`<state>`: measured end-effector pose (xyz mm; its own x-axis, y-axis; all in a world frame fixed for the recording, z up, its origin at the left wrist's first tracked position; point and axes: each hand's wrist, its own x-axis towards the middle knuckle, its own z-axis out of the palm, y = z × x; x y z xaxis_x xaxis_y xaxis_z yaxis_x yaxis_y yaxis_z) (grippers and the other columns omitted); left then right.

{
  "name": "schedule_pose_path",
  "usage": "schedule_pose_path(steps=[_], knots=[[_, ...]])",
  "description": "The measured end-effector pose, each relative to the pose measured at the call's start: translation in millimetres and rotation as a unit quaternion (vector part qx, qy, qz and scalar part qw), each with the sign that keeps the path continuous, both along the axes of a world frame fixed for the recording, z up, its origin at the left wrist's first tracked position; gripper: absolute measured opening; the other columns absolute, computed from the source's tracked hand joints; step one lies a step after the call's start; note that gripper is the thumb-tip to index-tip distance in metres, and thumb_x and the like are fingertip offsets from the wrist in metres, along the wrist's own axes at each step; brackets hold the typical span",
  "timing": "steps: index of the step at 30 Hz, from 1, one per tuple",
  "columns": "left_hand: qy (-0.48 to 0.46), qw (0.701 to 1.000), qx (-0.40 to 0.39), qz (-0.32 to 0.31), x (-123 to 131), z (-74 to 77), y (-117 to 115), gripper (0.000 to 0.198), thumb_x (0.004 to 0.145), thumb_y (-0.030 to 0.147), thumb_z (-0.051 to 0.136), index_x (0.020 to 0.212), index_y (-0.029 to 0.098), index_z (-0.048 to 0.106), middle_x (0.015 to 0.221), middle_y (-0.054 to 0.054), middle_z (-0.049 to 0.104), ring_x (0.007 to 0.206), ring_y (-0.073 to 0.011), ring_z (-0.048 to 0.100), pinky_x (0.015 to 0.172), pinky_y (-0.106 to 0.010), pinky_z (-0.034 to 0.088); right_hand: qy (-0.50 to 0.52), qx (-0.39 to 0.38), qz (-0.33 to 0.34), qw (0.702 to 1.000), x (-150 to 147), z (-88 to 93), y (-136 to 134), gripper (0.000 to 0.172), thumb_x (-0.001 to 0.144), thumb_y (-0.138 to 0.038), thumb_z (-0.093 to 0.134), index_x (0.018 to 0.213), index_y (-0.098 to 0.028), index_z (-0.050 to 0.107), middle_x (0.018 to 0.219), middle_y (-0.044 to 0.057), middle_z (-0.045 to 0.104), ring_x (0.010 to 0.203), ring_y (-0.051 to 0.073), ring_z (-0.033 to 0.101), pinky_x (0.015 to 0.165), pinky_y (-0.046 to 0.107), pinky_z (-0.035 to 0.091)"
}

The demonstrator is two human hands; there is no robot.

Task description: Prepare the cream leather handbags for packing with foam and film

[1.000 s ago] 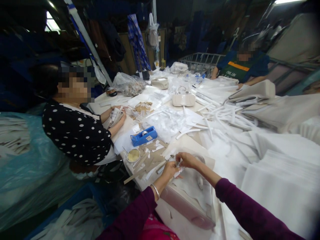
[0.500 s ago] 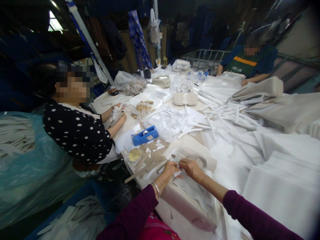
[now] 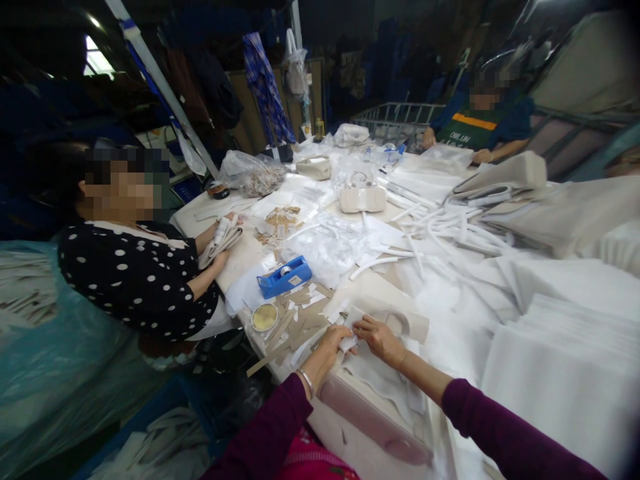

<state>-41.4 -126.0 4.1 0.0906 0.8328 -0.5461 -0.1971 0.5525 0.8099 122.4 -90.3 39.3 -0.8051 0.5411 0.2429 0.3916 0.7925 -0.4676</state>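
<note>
In the head view a pale pinkish-beige handbag (image 3: 373, 420) lies on its side at the table's near edge, with thin white sheeting (image 3: 377, 373) over its upper part. My left hand (image 3: 327, 350) is closed around a small whitish wrapped piece (image 3: 349, 342) at the bag's far left end. The fingers of my right hand (image 3: 381, 341) pinch at the same piece from the right; what lies under the wrap is hidden. Just beyond my hands is a curved beige handle (image 3: 400, 323), and a small metal clasp (image 3: 343, 315) shows near my left fingertips.
A blue tape dispenser (image 3: 285, 277), a round tin (image 3: 265, 317) and cardboard strips (image 3: 300, 313) lie to the left. Stacked white foam sheets (image 3: 555, 373) are at right. A co-worker (image 3: 135, 267) handles fabric at left; another person (image 3: 480, 133) sits across the table.
My view has shifted slightly, so the table and people appear moved left. My hands stay on the wrapped piece, with the right fingers a little further from the left ones.
</note>
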Motion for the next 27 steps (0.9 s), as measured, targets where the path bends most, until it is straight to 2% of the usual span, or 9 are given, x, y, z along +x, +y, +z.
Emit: schedule_pose_path(steps=[4,6,8,10,13,17,21,24,27], knots=[[0.020,0.999,0.025,0.006,2,3.3,-1,0.018,0.061,0.030,0.059,0.059,0.012,0.057,0.056,-0.004,0.059,0.048,-0.0112,0.052,0.046,-0.022,0.038,-0.004,-0.013,-0.008,1.000,-3,3.6,-2,0.029,0.093,-0.019,0.040,0.087,-0.018,0.068,0.089,0.009,0.064,0.083,0.022,0.050,0.074,0.034,0.045],[0.032,0.999,0.037,-0.004,2,9.4,-3,0.021,0.062,0.032,0.060,0.063,0.012,0.059,0.055,-0.004,0.059,0.048,-0.0119,0.054,0.046,-0.022,0.037,0.011,-0.027,-0.039,0.999,-2,4.9,-5,0.026,0.092,-0.018,0.042,0.088,-0.019,0.068,0.094,0.010,0.065,0.087,0.022,0.051,0.076,0.035,0.045],[0.047,0.998,0.047,-0.017,1,16.4,-5,0.026,0.063,0.036,0.062,0.069,0.011,0.061,0.053,-0.004,0.060,0.046,-0.0128,0.055,0.046,-0.022,0.037,0.061,-0.044,-0.117,0.990,4,7.9,-12,0.024,0.088,-0.016,0.047,0.095,-0.020,0.069,0.105,0.010,0.064,0.095,0.023,0.052,0.082,0.039,0.046],[0.068,0.996,0.057,-0.028,1,22.1,-6,0.030,0.062,0.039,0.065,0.071,0.011,0.061,0.050,-0.004,0.059,0.044,-0.0130,0.054,0.045,-0.022,0.036,0.139,-0.072,-0.233,0.960,20,15.3,-26,0.028,0.084,-0.017,0.051,0.106,-0.020,0.067,0.115,0.011,0.062,0.103,0.025,0.052,0.088,0.042,0.045],[0.097,0.991,0.079,-0.046,0,26.4,-6,0.033,0.062,0.044,0.066,0.068,0.012,0.060,0.045,-0.003,0.057,0.041,-0.0126,0.052,0.045,-0.022,0.035,0.236,-0.154,-0.403,0.871,66,35.4,-64,0.032,0.081,-0.025,0.053,0.110,-0.022,0.066,0.115,0.009,0.063,0.098,0.023,0.058,0.087,0.041,0.047],[0.131,0.982,0.119,-0.066,3,28.4,-4,0.029,0.059,0.041,0.068,0.063,0.014,0.058,0.043,-0.002,0.055,0.040,-0.0108,0.048,0.045,-0.021,0.034,0.305,-0.243,-0.594,0.703,149,59.4,-153,0.031,0.075,-0.036,0.058,0.100,-0.022,0.069,0.103,0.007,0.069,0.087,0.022,0.064,0.082,0.036,0.049],[0.153,0.974,0.144,-0.084,9,30.7,-1,0.025,0.059,0.037,0.065,0.064,0.014,0.058,0.044,-0.002,0.056,0.042,-0.0116,0.049,0.045,-0.021,0.035,0.318,-0.256,-0.722,0.558,206,52.9,-256,0.034,0.063,-0.035,0.061,0.090,-0.017,0.072,0.092,0.010,0.072,0.078,0.023,0.064,0.068,0.033,0.051],[0.176,0.971,0.148,-0.069,13,32.4,1,0.026,0.055,0.035,0.065,0.068,0.013,0.058,0.044,-0.001,0.056,0.041,-0.0131,0.050,0.043,-0.022,0.035,0.277,-0.291,-0.773,0.490,222,34.2,-318,0.031,0.060,-0.035,0.060,0.081,-0.016,0.071,0.076,0.009,0.071,0.064,0.021,0.062,0.053,0.030,0.046],[0.181,0.970,0.148,-0.061,16,34.6,0,0.028,0.053,0.034,0.066,0.071,0.014,0.057,0.044,0.000,0.057,0.042,-0.0139,0.051,0.043,-0.021,0.035,0.220,-0.292,-0.812,0.454,224,18.1,-357,0.025,0.062,-0.036,0.057,0.074,-0.017,0.067,0.066,0.006,0.067,0.059,0.020,0.060,0.050,0.029,0.043]])
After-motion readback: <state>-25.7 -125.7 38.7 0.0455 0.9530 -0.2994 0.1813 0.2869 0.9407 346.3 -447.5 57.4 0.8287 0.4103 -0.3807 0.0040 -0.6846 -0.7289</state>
